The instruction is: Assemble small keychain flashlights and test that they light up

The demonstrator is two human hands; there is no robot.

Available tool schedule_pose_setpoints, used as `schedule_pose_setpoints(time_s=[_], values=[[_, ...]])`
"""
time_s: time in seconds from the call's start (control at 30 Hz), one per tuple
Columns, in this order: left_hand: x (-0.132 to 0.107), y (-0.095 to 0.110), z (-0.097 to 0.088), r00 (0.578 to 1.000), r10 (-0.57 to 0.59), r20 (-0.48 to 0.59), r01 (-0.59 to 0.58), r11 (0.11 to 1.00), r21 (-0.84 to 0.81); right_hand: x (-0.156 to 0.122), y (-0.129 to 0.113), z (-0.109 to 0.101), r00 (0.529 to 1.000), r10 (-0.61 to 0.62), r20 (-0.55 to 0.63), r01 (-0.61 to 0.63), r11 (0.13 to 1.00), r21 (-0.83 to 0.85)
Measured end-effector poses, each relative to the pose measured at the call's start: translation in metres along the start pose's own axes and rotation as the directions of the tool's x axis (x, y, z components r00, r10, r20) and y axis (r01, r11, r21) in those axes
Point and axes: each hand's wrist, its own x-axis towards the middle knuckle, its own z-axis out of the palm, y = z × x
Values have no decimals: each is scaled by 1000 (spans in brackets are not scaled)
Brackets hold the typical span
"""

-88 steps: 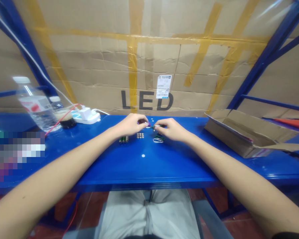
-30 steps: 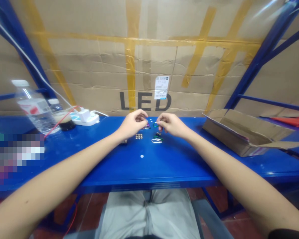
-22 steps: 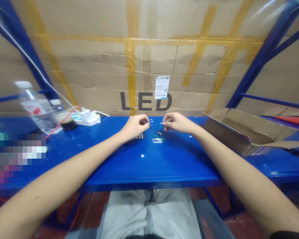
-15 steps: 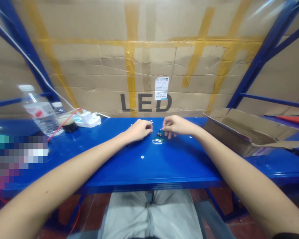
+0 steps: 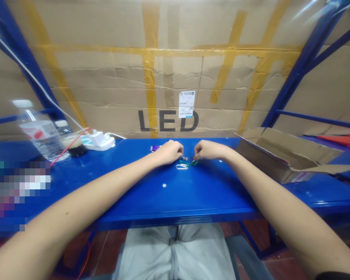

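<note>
My right hand [image 5: 203, 150] is closed, its fingertips pinching a small green carabiner [image 5: 194, 163] just above or on the blue table [image 5: 189, 194]. Opposite it, my left hand [image 5: 172, 151] has its thumb and fingers pressed together beside some small metal pieces [image 5: 184, 158]; what it pinches, if anything, is too small to make out. A silver carabiner [image 5: 181, 167] lies just in front of my left fingertips, with another bit of green close behind it. Several thin purple pieces [image 5: 155, 148] lie in a row behind my left wrist, partly covered by it.
An open cardboard box [image 5: 286, 159] stands at the right. On the left are a water bottle [image 5: 42, 136], a cup of dark drink [image 5: 76, 147] and a white power strip [image 5: 100, 142] with cables. A taped cardboard panel [image 5: 111, 93] rises behind the table.
My left hand has shifted right, to the small metal pieces, uncovering the purple pieces. My right hand has turned downward, and a green carabiner now shows at its fingertips. The view has swung slightly right.
</note>
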Motion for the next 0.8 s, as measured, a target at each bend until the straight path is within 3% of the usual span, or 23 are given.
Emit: schedule_pose_setpoints(time_s=[0.23, 0.43, 0.57, 0.8], values=[[0, -3, 1, 1000, -24, -14, 25, 999, 44, 3, -4, 8, 997, 31, 67, -29, 999, -27], [5, -7, 4, 996, -94, -4, 94, 992, 78, 1, -5, 10, 991, 68, 116, -75, 996, 52], [8, -9, 9, 998, -49, 31, 47, 997, 57, 2, -4, 9, 998, 52, 40, -55, 996, 75], [6, -5, 8, 999, -17, 46, 16, 1000, 22, 11, -3, 20, 988, -96, -123, 105, 992, 69]])
